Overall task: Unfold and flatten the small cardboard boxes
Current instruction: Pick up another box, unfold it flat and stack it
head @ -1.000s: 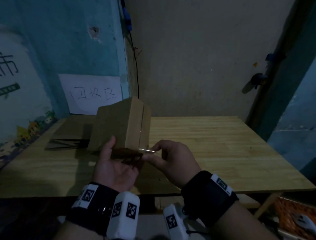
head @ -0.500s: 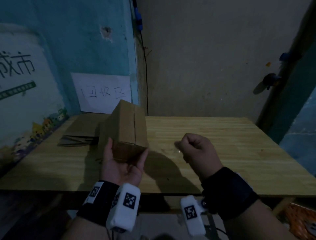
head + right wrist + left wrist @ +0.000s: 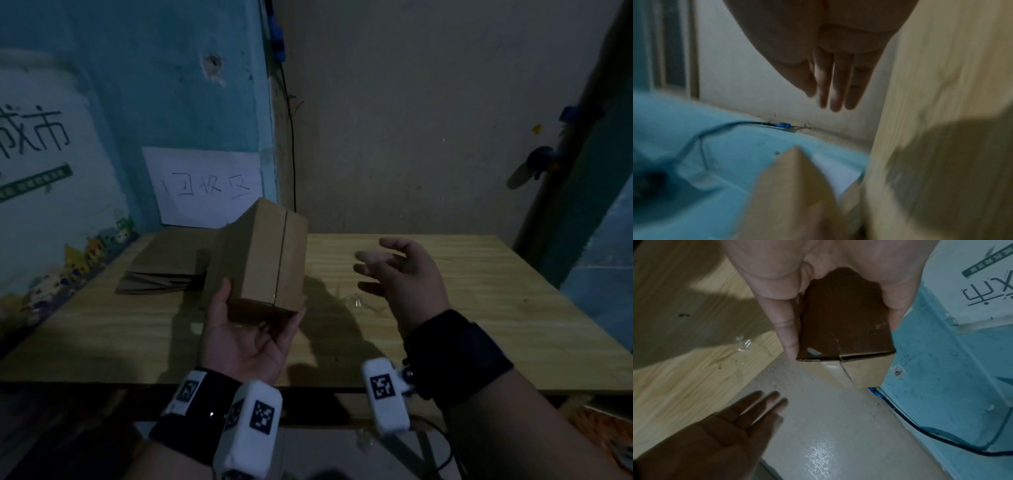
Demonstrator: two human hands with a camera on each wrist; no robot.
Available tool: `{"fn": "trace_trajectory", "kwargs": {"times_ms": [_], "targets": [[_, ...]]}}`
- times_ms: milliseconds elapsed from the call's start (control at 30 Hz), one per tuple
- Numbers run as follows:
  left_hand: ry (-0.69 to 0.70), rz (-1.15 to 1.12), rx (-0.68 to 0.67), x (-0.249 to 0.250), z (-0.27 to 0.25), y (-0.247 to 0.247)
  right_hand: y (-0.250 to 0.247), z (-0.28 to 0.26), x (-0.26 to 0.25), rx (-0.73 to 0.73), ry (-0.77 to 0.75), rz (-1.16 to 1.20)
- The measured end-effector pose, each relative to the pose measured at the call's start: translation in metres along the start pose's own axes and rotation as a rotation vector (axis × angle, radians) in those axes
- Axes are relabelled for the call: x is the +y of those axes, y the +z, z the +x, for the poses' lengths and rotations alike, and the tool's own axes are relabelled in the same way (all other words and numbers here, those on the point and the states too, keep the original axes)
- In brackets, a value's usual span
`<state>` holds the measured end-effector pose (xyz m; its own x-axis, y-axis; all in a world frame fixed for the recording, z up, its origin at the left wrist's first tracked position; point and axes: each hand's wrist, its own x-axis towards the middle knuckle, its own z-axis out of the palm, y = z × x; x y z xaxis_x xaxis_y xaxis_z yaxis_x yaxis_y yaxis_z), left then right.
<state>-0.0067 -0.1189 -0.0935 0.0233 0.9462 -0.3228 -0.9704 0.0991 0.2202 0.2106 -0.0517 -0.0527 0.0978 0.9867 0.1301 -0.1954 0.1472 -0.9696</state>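
My left hand (image 3: 250,329) holds a small brown cardboard box (image 3: 263,253) up over the wooden table (image 3: 479,308), its near end in the palm with thumb and fingers along the sides. A slit runs down the seam of its top face. In the left wrist view the box (image 3: 844,331) sits between thumb and fingers of the left hand (image 3: 838,293), with a shiny tape remnant at the seam. My right hand (image 3: 397,270) hovers open to the right of the box, fingers spread, holding nothing; the right hand (image 3: 830,73) shows straight fingers. A crumpled clear tape strip (image 3: 356,301) lies on the table.
A stack of flattened cardboard boxes (image 3: 164,270) lies at the table's back left, against the blue wall under a white paper sign (image 3: 205,188). A black cable (image 3: 291,144) runs down the wall corner. An orange basket (image 3: 606,431) sits low at the right.
My right hand pulled a clear tape strip off the box seam, carried it right, then opened; the strip now lies on the table. The left hand kept holding the box.
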Motion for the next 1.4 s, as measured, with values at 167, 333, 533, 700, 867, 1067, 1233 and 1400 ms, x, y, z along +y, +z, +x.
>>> {"fn": "trace_trajectory", "kwargs": {"times_ms": [167, 333, 533, 700, 867, 1067, 1233, 1400], "targets": [[0.031, 0.005, 0.014, 0.003, -0.003, 0.003, -0.031, 0.021, 0.008, -0.132, -0.062, -0.944], [0.006, 0.036, 0.021, 0.001, 0.000, -0.002, -0.050, 0.035, 0.009, -0.352, 0.148, -1.386], [0.002, 0.062, 0.025, -0.005, 0.004, 0.000, -0.053, 0.033, 0.015, -0.428, 0.178, -1.632], [0.004, 0.089, 0.019, -0.007, 0.007, 0.001, -0.056, 0.039, 0.008, -0.338, 0.190, -1.457], [0.006, 0.133, 0.020, -0.011, 0.005, 0.001, -0.051, 0.021, -0.006, -0.146, -0.039, -1.291], [0.035, 0.189, 0.011, -0.023, -0.002, 0.008, 0.000, -0.021, -0.027, -0.213, -0.085, -0.527], [0.086, 0.262, -0.036, -0.038, -0.008, 0.014, 0.022, -0.031, -0.014, -0.276, 0.053, -0.199], [0.169, 0.376, -0.055, -0.037, -0.005, 0.004, 0.022, -0.027, 0.000, -0.284, 0.093, -0.083]]}}
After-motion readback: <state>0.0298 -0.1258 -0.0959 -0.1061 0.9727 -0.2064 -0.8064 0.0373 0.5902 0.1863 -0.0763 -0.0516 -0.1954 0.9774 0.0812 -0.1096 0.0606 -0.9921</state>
